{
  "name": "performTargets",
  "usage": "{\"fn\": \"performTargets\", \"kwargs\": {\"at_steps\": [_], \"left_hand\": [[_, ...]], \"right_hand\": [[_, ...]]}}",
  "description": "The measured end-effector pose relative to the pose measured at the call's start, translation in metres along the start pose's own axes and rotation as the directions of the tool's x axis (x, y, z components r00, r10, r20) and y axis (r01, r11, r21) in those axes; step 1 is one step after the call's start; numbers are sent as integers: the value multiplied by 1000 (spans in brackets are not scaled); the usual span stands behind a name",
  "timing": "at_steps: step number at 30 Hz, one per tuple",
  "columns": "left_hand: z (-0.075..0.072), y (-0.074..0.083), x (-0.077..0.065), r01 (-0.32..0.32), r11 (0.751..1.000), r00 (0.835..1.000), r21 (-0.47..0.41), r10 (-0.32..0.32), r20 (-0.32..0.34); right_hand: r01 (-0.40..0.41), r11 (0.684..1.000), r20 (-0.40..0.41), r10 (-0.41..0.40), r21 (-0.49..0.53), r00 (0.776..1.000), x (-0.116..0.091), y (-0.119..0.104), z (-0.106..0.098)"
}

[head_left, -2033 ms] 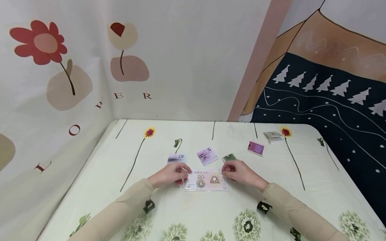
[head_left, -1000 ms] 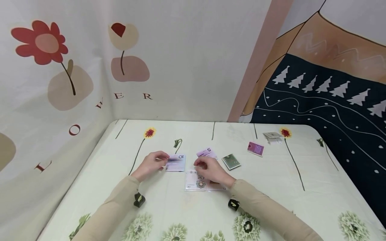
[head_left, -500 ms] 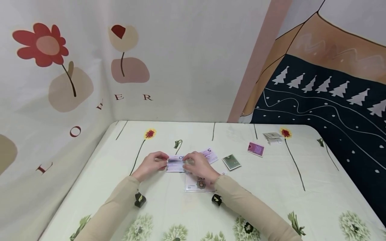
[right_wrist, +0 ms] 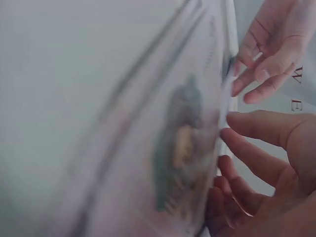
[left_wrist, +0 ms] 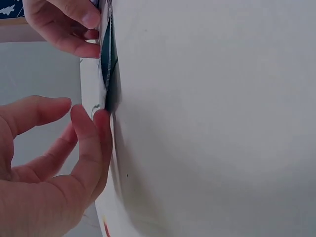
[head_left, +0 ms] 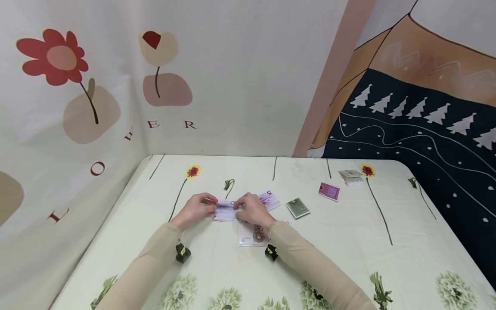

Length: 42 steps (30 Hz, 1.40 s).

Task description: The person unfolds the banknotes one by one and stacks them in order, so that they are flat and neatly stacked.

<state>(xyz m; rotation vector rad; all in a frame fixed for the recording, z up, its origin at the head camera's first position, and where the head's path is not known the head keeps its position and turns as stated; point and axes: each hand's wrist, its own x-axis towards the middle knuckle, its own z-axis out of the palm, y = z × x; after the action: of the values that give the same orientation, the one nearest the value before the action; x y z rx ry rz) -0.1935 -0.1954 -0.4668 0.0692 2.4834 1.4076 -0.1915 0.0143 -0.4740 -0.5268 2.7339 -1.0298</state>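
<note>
Lilac note (head_left: 224,212) is what the person is working on, flat near the middle of the counter (head_left: 348,241) between both hands; the step in hand looks like opening out or smoothing a folded note, for the left wrist view shows its layers gaping. Judging from that, the next move calls for light, even pressure along the crease without lifting the paper.

At the note's 9 o'clock edge, the left hand (head_left: 195,209) has its fingers bent and tips drawn close together, touching the paper; whether it pinches cannot be told. At the 3 o'clock edge, the right hand (head_left: 253,211) bends its fingers likewise, tips on the note, a pinch again unclear.

Toward 4 o'clock from the lilac note, a pale pink note (head_left: 247,234) lies partly under the right forearm. Between 2 and 3 o'clock, a purple note marked 5 (head_left: 270,199) shows beyond the right hand. Farther, at 3 o'clock, sits a folded green note (head_left: 298,208); beyond, toward 2 o'clock, a magenta note (head_left: 329,191), then a pale folded note (head_left: 351,177).
</note>
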Motion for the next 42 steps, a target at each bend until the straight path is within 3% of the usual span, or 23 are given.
{"fn": "performTargets", "kwargs": {"at_steps": [5, 11, 20, 25, 31, 42], "left_hand": [[4, 0, 2, -9, 999, 1000, -37, 8, -9], [10, -2, 3, -6, 993, 1000, -118, 6, 2], [8, 0, 4, -53, 983, 998, -173, 48, -31], [8, 9, 2, -50, 958, 999, -281, 50, -8], [9, 17, 0, -47, 919, 998, -391, 61, 22], [14, 23, 0, -30, 859, 996, -511, 71, 61]], "right_hand": [[-12, 1000, -61, 11, -23, 998, 4, 3, 5], [-17, 1000, -66, 16, -14, 998, 4, 2, 6], [-1, 989, -14, 3, 151, 1000, 1, 5, -1], [80, 973, -28, -76, 219, 997, -3, 10, -13], [179, 961, -56, -171, 212, 984, -9, 17, -28], [271, 910, -113, -248, 314, 962, -16, 33, -38]]}}
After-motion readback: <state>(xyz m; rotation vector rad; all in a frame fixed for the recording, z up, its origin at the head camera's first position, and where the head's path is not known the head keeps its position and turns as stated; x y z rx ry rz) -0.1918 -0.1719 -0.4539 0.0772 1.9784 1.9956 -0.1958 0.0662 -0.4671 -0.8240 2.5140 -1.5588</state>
